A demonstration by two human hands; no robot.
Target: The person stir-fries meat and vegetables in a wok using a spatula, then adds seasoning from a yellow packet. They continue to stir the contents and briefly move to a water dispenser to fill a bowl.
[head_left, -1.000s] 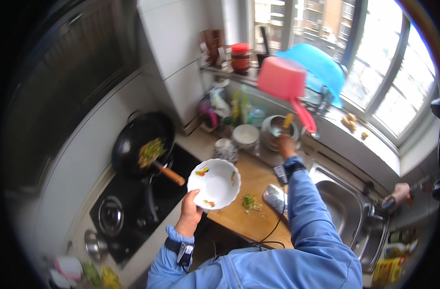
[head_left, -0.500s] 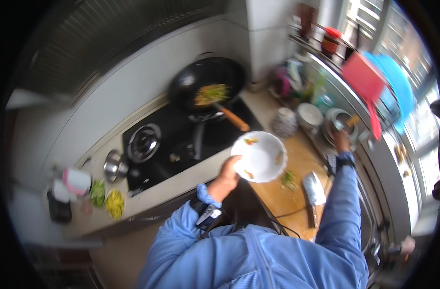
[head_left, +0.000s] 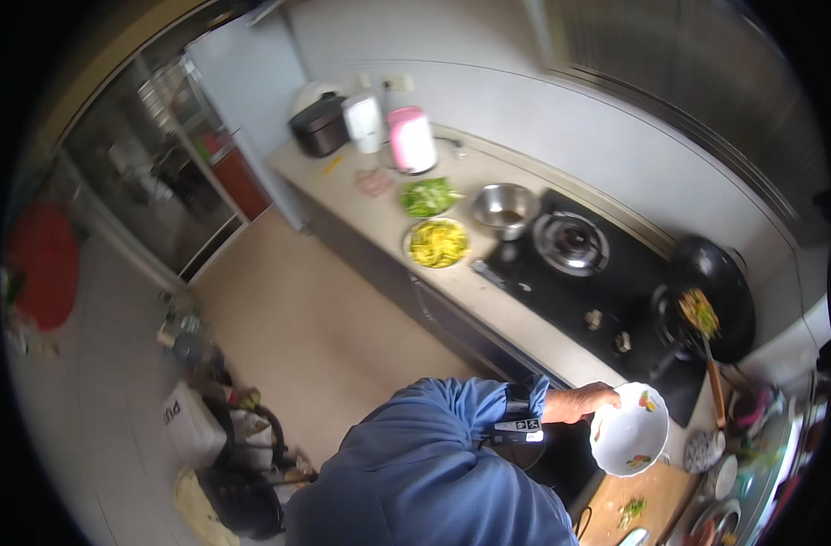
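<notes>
My left hand (head_left: 582, 402) grips the rim of a white bowl (head_left: 629, 432) with fluted edges and fruit pictures, held tilted between the stove front and the cutting board (head_left: 643, 491). The bowl's inside looks bare. Chopped green pieces (head_left: 631, 511) lie on the board beside part of a cleaver blade (head_left: 633, 538). At the lower right edge, my right hand (head_left: 706, 531) shows only as a small blurred patch over a metal pot (head_left: 728, 517); its fingers cannot be made out. A black wok (head_left: 736, 284) on the stove holds cooked food (head_left: 698, 314) and a wooden-handled spatula (head_left: 715, 391).
Left of the stove (head_left: 561, 282) stand a steel bowl (head_left: 505, 207), a plate of yellow strips (head_left: 438, 243) and a plate of green pieces (head_left: 428, 197). A pink-and-white appliance (head_left: 412, 139) and a dark cooker (head_left: 319, 125) stand farther back. Bins (head_left: 197, 423) line the floor at left.
My view has swung left, bringing in the far counter and floor. My left hand still holds the white bowl. My right arm has mostly gone out of the picture.
</notes>
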